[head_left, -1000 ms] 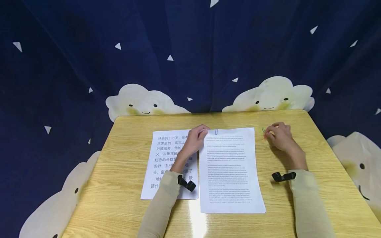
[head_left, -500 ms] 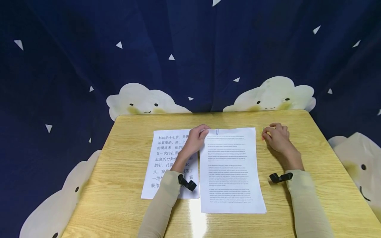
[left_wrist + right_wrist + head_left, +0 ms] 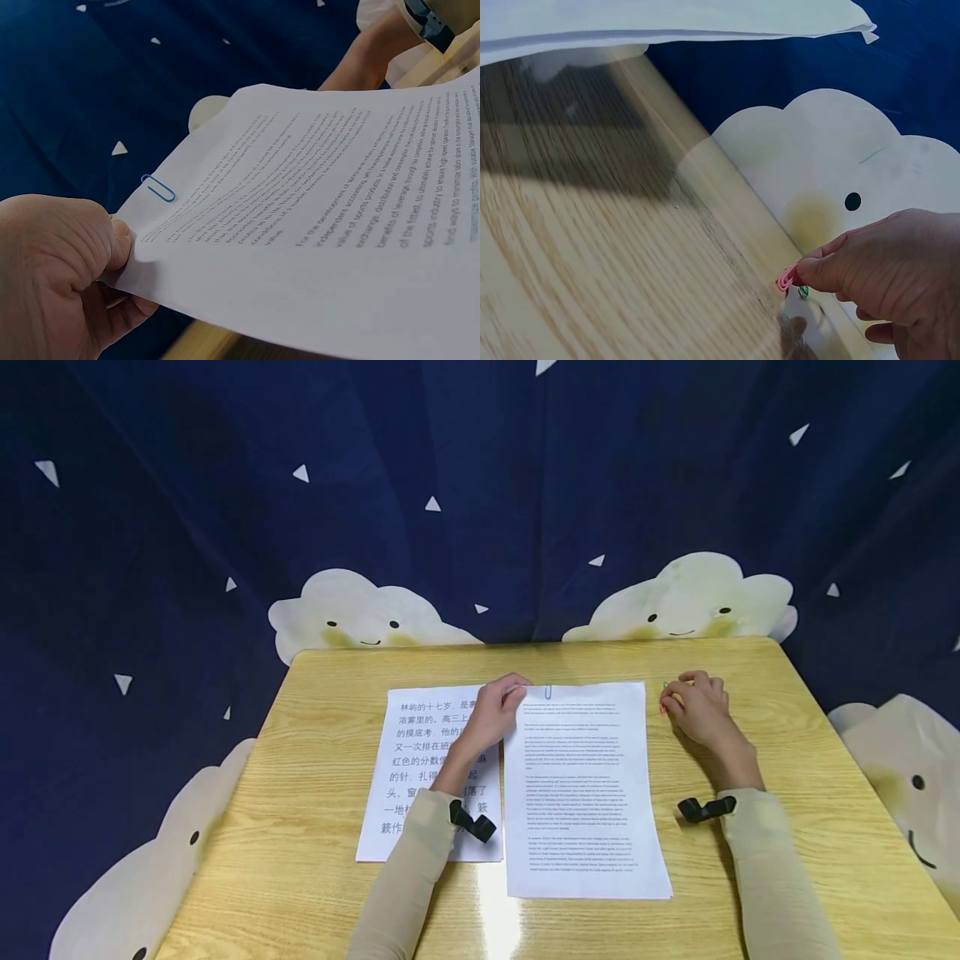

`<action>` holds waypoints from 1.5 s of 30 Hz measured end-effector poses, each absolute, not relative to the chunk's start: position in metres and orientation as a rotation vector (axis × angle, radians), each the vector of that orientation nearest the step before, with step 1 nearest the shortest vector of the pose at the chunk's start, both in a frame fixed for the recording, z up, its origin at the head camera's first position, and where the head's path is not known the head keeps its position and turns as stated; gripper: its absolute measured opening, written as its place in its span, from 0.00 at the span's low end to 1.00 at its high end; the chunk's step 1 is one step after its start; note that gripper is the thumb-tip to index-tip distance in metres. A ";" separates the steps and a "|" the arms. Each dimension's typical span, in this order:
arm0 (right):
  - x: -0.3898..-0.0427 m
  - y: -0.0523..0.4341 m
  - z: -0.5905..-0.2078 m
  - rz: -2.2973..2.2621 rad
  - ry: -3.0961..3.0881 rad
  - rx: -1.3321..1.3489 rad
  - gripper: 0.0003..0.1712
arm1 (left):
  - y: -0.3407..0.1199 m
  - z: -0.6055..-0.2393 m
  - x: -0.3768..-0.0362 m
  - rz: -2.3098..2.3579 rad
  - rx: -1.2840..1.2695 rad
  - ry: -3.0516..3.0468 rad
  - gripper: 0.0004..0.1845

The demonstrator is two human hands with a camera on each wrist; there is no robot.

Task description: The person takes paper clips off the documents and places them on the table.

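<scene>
My left hand (image 3: 493, 710) grips the top left corner of a stack of printed English sheets (image 3: 581, 777), thumb on top. The left wrist view shows those sheets raised and slightly bowed, with a blue paper clip (image 3: 159, 188) on their top edge. Off to the right of the sheets, my right hand (image 3: 699, 708) pinches a pink paper clip (image 3: 784, 280) between thumb and forefinger. Just behind it, partly hidden by the fingertips, is a green paper clip (image 3: 803, 291).
A second printed sheet (image 3: 427, 810), in large Chinese characters, lies on the wooden table (image 3: 300, 777) under my left forearm. Beyond the table's back edge hangs a dark blue curtain (image 3: 450, 460) with clouds and white triangles.
My right hand has shifted slightly left over the clips, and the pink clip now shows at its fingertips. The left hand keeps its grip on the sheets, nearly still.
</scene>
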State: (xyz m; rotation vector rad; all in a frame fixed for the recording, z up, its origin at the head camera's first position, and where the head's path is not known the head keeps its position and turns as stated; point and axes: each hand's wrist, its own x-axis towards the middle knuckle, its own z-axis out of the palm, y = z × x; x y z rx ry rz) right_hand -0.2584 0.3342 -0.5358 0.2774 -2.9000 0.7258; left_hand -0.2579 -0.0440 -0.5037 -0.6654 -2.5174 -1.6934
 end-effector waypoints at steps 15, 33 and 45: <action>-0.256 0.337 -0.534 0.718 -2.897 0.264 0.10 | -0.041 -0.504 -0.258 -1.720 -0.708 -2.494 0.13; -0.258 0.343 -0.521 0.803 -2.839 0.263 0.12 | -0.041 -0.508 -0.260 -1.659 -0.681 -2.545 0.12; -0.252 0.323 -0.492 0.769 -2.680 0.378 0.08 | -0.036 -0.512 -0.258 -1.662 -0.682 -2.593 0.12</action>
